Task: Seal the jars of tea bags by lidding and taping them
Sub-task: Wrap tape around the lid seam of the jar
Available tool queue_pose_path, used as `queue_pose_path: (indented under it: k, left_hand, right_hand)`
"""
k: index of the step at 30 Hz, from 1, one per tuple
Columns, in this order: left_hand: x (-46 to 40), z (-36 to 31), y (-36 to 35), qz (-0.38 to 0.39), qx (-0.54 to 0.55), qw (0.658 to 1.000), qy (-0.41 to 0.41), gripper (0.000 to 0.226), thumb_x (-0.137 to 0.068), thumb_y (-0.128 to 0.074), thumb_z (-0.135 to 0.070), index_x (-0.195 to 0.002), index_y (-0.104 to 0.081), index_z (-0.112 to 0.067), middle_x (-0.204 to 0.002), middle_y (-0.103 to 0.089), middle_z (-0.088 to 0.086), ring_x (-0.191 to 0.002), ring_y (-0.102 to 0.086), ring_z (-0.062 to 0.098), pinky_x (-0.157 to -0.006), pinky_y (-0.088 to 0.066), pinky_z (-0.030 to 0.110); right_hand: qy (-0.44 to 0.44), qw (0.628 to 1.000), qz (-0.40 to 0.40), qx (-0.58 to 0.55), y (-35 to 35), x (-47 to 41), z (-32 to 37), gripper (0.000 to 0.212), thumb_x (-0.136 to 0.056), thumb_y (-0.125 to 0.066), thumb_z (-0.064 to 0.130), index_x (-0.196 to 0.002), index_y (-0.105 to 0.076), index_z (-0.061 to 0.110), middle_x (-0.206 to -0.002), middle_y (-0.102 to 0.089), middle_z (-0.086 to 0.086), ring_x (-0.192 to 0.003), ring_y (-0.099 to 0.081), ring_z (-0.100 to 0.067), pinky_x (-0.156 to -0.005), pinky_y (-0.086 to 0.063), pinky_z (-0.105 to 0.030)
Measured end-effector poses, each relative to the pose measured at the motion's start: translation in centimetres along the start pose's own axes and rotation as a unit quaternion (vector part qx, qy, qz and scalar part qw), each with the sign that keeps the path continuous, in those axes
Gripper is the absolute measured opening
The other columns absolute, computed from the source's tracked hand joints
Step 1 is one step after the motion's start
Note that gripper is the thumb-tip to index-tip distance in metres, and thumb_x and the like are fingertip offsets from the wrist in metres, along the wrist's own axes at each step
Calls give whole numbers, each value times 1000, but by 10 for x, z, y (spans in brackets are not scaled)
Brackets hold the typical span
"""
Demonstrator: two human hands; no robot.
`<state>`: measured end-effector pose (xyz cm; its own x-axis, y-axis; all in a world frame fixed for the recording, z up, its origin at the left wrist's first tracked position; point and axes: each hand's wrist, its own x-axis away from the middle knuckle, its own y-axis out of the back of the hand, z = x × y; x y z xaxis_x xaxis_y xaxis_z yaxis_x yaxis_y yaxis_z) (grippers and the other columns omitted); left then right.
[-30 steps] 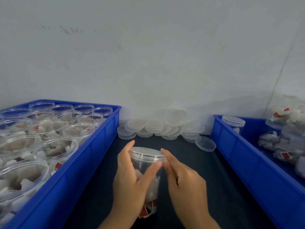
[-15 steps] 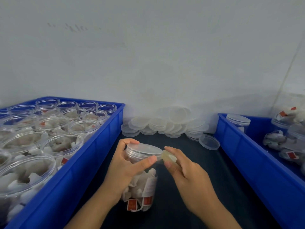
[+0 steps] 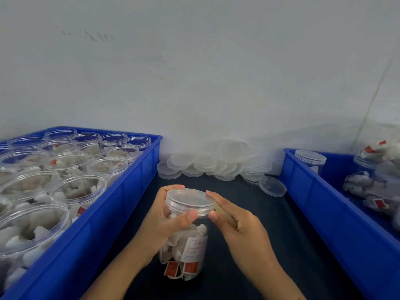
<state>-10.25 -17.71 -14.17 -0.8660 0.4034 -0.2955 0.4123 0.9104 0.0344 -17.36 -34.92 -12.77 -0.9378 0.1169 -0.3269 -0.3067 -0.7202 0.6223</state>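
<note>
Now two hands [image 3: 164,221], one jar [image 3: 186,241], lidded.

Jar [image 3: 186,230] between left crate [image 3: 121,202] and right crate [image 3: 324,204], lids [image 3: 216,163] behind

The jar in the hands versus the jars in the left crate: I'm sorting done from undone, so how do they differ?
The held jar wears a lid; the left crate jars stand open. The held jar is gripped over the dark table; the others sit in the blue crate. Both are clear and hold tea bags.
</note>
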Motion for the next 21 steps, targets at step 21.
queue_pose_path:
  k: [21]
  left_hand:
    - [2, 1, -9, -91, -60, 994, -15, 81, -45, -83, -58, -118, -56, -33, -106, -68, -17, -96, -67, 2, -76, -53, 22]
  right_hand:
    - [49, 987, 23, 151, 8, 0, 0, 56, -93, -30, 58, -147, -17, 49, -71, -37, 24, -68, -41, 9, -65, -33, -13]
